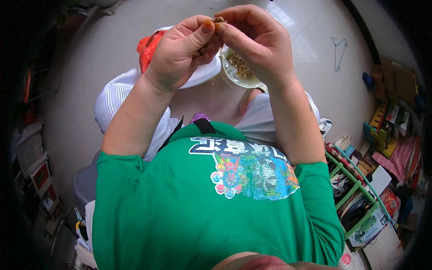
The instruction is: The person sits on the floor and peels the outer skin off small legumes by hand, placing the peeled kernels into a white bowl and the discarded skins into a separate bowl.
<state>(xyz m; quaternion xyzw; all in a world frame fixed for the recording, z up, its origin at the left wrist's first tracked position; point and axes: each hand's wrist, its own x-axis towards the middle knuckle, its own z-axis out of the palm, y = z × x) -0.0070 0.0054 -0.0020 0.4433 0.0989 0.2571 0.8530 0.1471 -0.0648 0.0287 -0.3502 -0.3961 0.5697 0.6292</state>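
My left hand and my right hand meet at the top of the view, both pinching a small brown lumpy piece, perhaps a nut. More brown bits seem to sit in the curled fingers of my left hand, partly hidden. Below and between my hands are a white basin and a pale bowl lined with clear plastic, holding several tan bits. A red plastic bag lies behind my left wrist.
A wire hanger lies on the tiled floor. Cardboard, a green rack and mixed clutter crowd the right side. More stacked items line the left edge. A grey stool is beside my left hip.
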